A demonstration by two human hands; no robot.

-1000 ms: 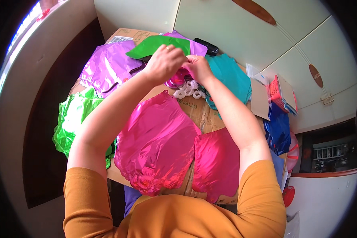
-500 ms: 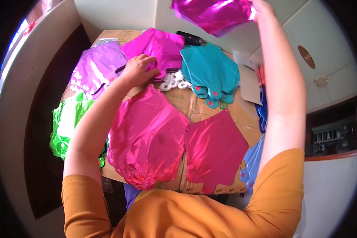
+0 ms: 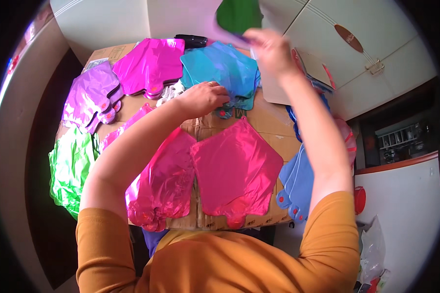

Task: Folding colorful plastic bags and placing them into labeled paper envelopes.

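Observation:
My right hand (image 3: pixel 270 45) is raised above the table's far side and grips flat foil balloons, a green one (image 3: pixel 239 14) against a pale purple one (image 3: pixel 198 17). My left hand (image 3: pixel 204 97) reaches forward and rests its fingers on the stack of teal foil balloons (image 3: pixel 225 71). Beside that hand lies a small heap of white plastic pieces (image 3: pixel 170 92). Two pink balloon stacks (image 3: pixel 234 171) lie close to me, the left one (image 3: pixel 164 180) partly under my forearm.
A cardboard sheet (image 3: pixel 266 122) covers the table. On it lie magenta balloons (image 3: pixel 149 63), purple ones (image 3: pixel 88 95), green ones (image 3: pixel 71 168) at the left edge and blue ones (image 3: pixel 298 180) hanging off the right edge. White cabinets (image 3: pixel 366 53) stand beyond.
My right hand has come lower and nearer the middle; a green balloon now shows in it instead of the magenta one. My left hand moved right onto the teal stack.

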